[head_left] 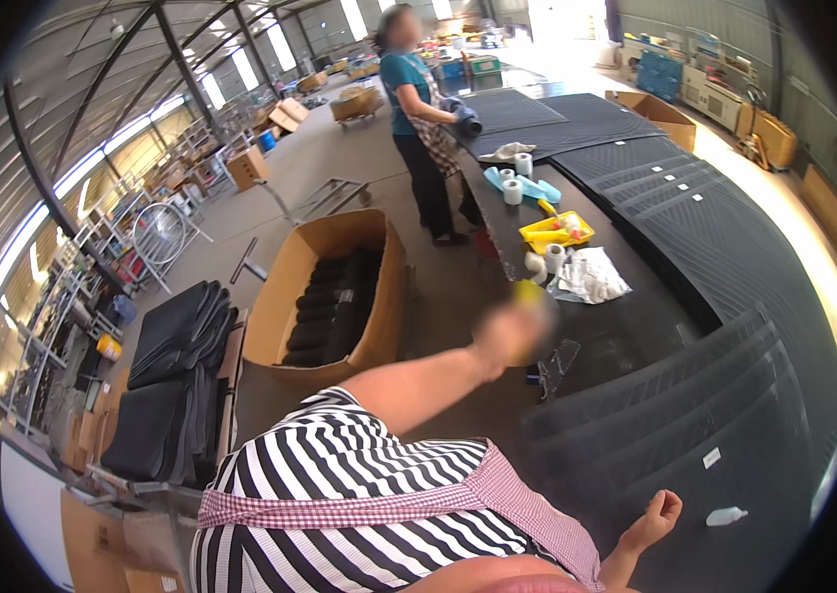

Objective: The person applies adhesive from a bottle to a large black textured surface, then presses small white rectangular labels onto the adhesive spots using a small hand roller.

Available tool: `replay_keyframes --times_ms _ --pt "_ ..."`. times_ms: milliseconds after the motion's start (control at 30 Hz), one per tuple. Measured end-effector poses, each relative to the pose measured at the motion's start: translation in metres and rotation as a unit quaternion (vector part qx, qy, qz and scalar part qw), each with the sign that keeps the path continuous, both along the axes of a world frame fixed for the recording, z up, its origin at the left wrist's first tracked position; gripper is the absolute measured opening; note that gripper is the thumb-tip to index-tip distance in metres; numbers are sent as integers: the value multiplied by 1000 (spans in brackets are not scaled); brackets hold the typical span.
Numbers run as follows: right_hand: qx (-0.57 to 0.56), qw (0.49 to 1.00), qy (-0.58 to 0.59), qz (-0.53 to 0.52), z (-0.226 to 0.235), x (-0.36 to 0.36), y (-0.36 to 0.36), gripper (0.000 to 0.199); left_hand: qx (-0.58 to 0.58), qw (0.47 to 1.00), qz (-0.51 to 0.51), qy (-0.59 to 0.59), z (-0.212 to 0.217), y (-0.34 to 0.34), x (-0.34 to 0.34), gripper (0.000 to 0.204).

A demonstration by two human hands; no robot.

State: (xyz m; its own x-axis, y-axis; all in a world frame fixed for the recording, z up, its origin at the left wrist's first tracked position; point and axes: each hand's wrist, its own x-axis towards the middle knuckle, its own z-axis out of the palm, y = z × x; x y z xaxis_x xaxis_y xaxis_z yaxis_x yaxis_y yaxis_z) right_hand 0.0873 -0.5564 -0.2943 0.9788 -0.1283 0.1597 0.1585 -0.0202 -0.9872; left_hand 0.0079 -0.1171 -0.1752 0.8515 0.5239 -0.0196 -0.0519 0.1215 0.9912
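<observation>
My left hand [510, 333] reaches forward over the table edge, its fingers blurred. A yellow object [527, 293] shows around it and appears to be in its grip; its kind is too blurred to tell. Near the right front, my right hand [658, 516] hovers by a dark ribbed mat [670, 420], its fingers curled together; anything inside them is hidden. A small white label [711, 458] sticks on that mat. Close to my right hand, a small white squeeze bottle [726, 516] lies on its side. A clear dark-edged piece [559, 368] lies just past my left hand.
A yellow tray [557, 233], white rolls [512, 192] and crumpled white plastic [593, 275] lie farther along the table. Labelled dark mats [646, 163] cover its right side. A cardboard box [260, 326] of black rolls stands left. A co-worker [414, 119] holds a dark roll [468, 121].
</observation>
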Motion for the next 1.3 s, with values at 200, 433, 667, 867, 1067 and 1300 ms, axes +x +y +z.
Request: replay_keyframes --times_ms 200,433,667,867,1067,1300 --pt "42 997 34 58 39 -3 46 2 466 851 242 10 122 156 5 12" --pt "20 978 6 208 34 43 152 4 147 946 124 -261 120 160 -11 12" --pt "-154 978 -55 125 26 113 222 15 177 964 51 190 -104 114 -104 36" --pt "-310 917 -240 72 -27 94 244 12 229 936 87 253 -139 178 -145 33" --pt "-354 889 -266 118 -26 91 254 11 299 907 262 139 -71 256 -125 40" --pt "-371 872 -297 116 -38 110 242 5 263 901 304 -163 93 343 -55 26"
